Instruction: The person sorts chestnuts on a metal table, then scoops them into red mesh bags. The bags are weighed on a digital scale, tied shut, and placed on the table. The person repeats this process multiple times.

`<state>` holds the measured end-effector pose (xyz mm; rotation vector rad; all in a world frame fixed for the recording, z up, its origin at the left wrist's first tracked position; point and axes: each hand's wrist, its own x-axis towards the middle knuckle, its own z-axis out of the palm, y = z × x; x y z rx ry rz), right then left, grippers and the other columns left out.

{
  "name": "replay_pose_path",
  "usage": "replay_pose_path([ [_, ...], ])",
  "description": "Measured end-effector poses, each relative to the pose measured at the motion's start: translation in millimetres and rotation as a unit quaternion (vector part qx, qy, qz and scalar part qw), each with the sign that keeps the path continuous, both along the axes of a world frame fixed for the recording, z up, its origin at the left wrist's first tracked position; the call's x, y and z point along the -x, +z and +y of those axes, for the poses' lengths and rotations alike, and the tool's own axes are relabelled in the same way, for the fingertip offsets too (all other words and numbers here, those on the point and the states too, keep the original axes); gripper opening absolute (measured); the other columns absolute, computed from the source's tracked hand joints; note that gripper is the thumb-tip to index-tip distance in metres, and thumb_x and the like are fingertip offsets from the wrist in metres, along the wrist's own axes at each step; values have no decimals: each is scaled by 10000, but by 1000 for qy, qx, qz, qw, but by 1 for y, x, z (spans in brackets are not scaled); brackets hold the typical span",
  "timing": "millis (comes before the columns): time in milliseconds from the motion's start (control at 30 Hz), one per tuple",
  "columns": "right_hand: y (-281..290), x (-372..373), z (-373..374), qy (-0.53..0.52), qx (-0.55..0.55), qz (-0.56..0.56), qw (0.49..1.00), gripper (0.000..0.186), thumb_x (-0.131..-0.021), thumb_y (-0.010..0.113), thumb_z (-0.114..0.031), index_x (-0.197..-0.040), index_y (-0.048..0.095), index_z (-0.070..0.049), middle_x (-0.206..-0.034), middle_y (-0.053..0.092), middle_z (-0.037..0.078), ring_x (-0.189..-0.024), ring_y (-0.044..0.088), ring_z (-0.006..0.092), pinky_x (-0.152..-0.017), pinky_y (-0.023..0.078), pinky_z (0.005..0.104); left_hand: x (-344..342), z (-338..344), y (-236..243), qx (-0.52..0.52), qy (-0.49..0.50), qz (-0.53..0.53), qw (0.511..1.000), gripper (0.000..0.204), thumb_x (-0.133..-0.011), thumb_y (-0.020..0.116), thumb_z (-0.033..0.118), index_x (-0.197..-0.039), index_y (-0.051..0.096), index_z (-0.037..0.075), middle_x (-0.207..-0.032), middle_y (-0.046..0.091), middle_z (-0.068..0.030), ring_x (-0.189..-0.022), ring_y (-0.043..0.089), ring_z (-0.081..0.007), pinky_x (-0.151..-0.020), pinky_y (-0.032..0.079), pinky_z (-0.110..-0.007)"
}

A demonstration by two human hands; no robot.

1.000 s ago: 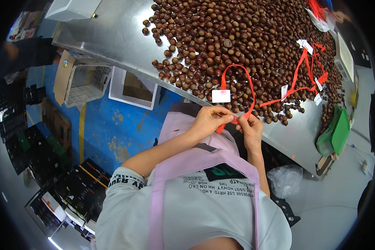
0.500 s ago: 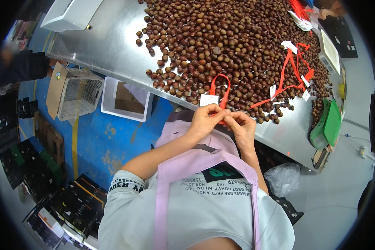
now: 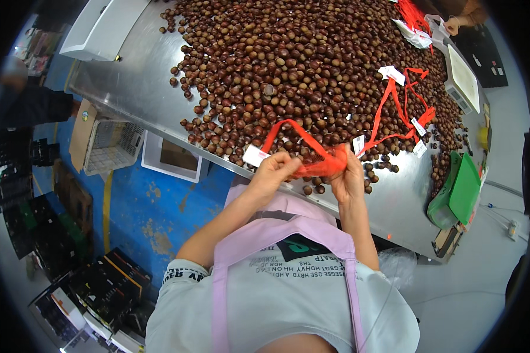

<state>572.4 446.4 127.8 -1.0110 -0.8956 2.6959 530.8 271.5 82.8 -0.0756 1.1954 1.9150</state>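
Observation:
A red mesh bag (image 3: pixel 319 166) is stretched between my two hands over the table's near edge. My left hand (image 3: pixel 273 172) is closed, pinching its left end. At the other end my right hand (image 3: pixel 350 180) grips the bunched mesh, some fingers hidden by it. A red strap loops away from the bag over the nuts, and a white tag (image 3: pixel 255 156) lies beside my left hand. Just beyond spreads a large heap of round brown nuts (image 3: pixel 288 76). More red mesh strips (image 3: pixel 380 112) with white tags lie on the heap to the right.
The steel table (image 3: pixel 132 97) carries a white bin (image 3: pixel 103 29) at far left. A white scale (image 3: pixel 460 79) and a green container (image 3: pixel 455 191) stand at right. Another person's hand (image 3: pixel 452 25) shows at far right. Below the left edge are a crate (image 3: pixel 113 144) and a white box (image 3: pixel 174 170).
My hands have moved apart and forward over the table edge, spreading the red mesh between them. The strap and tag have shifted left. The view has shifted slightly.

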Motion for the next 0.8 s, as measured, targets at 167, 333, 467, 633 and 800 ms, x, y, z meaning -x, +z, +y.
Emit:
replay_pose_path([
  [167,-10,-8,6,287,-338,82,893,188,-901,586,-233,-951,558,-53,-612,481,-11,-499,444,107,-489,378,242,35,7,37,-20,181,-68,981,234,-969,487,279,-783,457,140,-530,317,65,-453,299,-47,-404,276,-195],
  [333,-35,13,29,162,-345,-22,924,204,-956,502,-228,-887,563,-46,-620,522,-3,-488,443,80,-461,373,204,15,10,69,193,-75,159,965,183,-922,566,235,-814,477,118,-565,399,84,-481,355,-17,-450,297,-185],
  [467,0,7,27,212,63,65,973,309,-972,468,-312,-717,423,-143,-528,280,-71,-411,229,35,-338,168,192,30,0,11,207,-6,94,974,137,-930,535,167,-817,537,90,-604,425,74,-532,385,-38,-485,309,-204],
  [633,-30,-2,16,327,-380,-16,865,440,-819,712,-231,-541,385,-135,-543,440,-51,-493,419,53,-429,328,229,41,2,50,-133,88,-82,984,315,-940,453,220,-640,386,151,-556,291,51,-505,336,-99,-438,268,-280],
  [800,-21,11,20,-17,57,-16,998,178,-938,530,-177,-776,487,-119,-634,512,-30,-475,428,51,-406,328,190,13,8,50,203,15,167,965,358,-841,640,125,-618,363,165,-573,391,67,-489,365,-39,-431,280,-214],
])
